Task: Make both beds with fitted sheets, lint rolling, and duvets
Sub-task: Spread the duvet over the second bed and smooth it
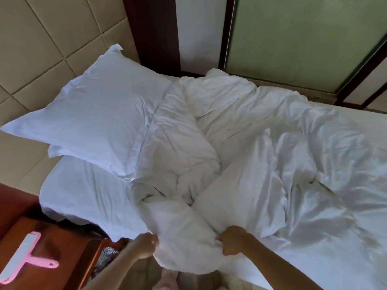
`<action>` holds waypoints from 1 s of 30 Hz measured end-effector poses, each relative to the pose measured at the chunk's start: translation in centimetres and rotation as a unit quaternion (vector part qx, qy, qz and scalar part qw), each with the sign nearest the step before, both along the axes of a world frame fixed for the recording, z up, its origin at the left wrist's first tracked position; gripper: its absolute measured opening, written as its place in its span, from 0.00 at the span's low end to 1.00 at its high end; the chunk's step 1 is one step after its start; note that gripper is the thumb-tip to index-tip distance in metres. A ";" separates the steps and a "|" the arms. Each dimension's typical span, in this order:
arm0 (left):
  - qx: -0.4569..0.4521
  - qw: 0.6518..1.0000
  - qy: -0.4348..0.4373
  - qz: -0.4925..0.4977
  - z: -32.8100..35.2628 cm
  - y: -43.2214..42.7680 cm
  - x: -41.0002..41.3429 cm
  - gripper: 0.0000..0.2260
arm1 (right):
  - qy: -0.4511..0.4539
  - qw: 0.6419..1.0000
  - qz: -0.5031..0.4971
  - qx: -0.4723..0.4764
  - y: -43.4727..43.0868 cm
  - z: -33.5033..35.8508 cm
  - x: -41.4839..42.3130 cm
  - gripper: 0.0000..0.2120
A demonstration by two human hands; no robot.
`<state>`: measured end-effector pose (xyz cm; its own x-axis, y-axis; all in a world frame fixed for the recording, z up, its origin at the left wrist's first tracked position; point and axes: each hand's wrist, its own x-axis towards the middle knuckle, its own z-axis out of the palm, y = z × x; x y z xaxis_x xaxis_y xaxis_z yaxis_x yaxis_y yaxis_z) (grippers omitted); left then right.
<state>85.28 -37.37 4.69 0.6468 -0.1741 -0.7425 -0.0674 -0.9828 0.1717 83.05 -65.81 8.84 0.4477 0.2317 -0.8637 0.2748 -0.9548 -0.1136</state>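
A white duvet (240,132) lies crumpled and twisted across the bed, bunched into a thick roll toward the near edge. My left hand (144,245) grips the left side of that bunched end, and my right hand (233,239) grips its right side. Both hands are at the bed's near edge. Two white pillows lie at the head end: the upper pillow (92,120) rests partly on the lower pillow (83,193). A pink lint roller (23,256) with a white roll lies on the wooden nightstand (60,243) at the lower left.
A padded beige headboard wall (41,38) runs along the left. A dark wood frame (155,32) and a frosted green glass panel (303,38) stand behind the bed. White sheet fabric (335,237) spreads flat over the bed's right part.
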 end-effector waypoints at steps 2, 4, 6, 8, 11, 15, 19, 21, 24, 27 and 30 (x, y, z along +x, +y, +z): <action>0.033 0.987 -0.095 0.125 2.6 1.8 4.3 0.16 | 0.075 0.994 -0.076 0.020 1.0 0.2 -0.6 0.22; 0.033 0.937 -0.261 0.230 4.8 3.0 8.0 0.14 | 0.126 0.978 -0.164 0.041 2.9 0.3 -1.9 0.25; -0.079 0.861 -0.421 0.275 6.0 2.5 10.2 0.15 | 0.138 0.964 -0.226 0.035 5.1 0.1 -4.1 0.24; -0.131 0.881 -0.434 0.137 6.1 1.4 12.4 0.22 | 0.097 0.966 -0.238 0.028 7.3 0.2 -6.0 0.20; 0.016 0.973 -0.211 -0.092 3.5 -0.9 13.5 0.38 | 0.080 0.969 -0.232 0.025 8.6 -0.2 -5.7 0.19; 0.156 0.967 -0.112 -0.164 -0.7 -0.6 11.7 0.41 | 0.025 0.941 -0.321 0.106 7.0 -0.2 -0.7 0.17; 0.119 0.941 -0.234 -0.215 -2.3 2.0 10.5 0.17 | -0.087 0.881 -0.446 0.134 4.4 1.7 4.1 0.13; 0.038 0.951 -0.254 -0.172 -1.4 2.7 10.7 0.12 | -0.096 0.847 -0.500 0.153 4.2 1.9 6.2 0.14; -0.144 0.940 -0.309 0.010 1.4 4.2 11.9 0.06 | 0.007 0.714 -0.673 0.191 6.2 1.5 8.4 0.24; -0.282 0.910 -0.288 0.094 4.9 6.2 12.1 0.10 | 0.132 0.547 -0.790 0.243 9.6 1.7 9.7 0.39; -0.390 0.880 -0.218 0.163 8.4 7.9 9.4 0.15 | 0.132 0.318 -0.858 0.382 13.4 2.6 11.9 0.25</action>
